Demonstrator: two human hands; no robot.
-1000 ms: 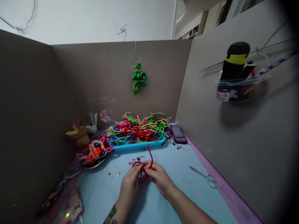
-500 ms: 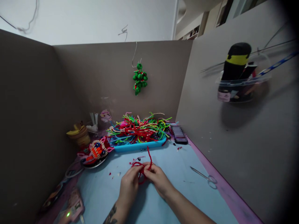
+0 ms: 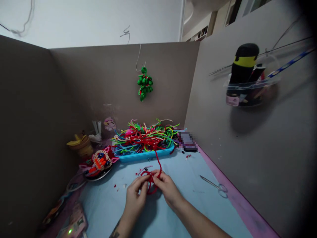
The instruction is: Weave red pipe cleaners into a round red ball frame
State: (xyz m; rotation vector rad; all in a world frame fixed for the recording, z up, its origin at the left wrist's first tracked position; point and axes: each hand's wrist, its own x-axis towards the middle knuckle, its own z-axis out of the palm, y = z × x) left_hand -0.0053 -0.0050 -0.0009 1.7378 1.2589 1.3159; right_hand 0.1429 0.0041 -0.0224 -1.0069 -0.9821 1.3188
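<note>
Between my hands is a red fuzzy cord [image 3: 153,189], bent into loops, with one loose end rising toward the blue tray. My left hand [image 3: 136,192] pinches the loops from the left side. From the right, my right hand [image 3: 167,189] grips the same cord near the base of the upright end. The fingertips nearly meet, so the exact crossing of the cord is partly hidden. Just beyond the fingers lie a small black bead-like piece [image 3: 146,169] and some red scraps.
A blue tray [image 3: 146,156] heaped with coloured cords stands behind my hands. Scissors [image 3: 215,185] lie to the right, a blurred dark device [image 3: 188,142] at the back right. On the left are a plate of crafted figures [image 3: 100,162] and a pink device [image 3: 78,219] with a green light.
The whole view has shifted slightly, so the surroundings sit a little further left. My hands stay close together on the red cord, and its upright end now leans and curves more.
</note>
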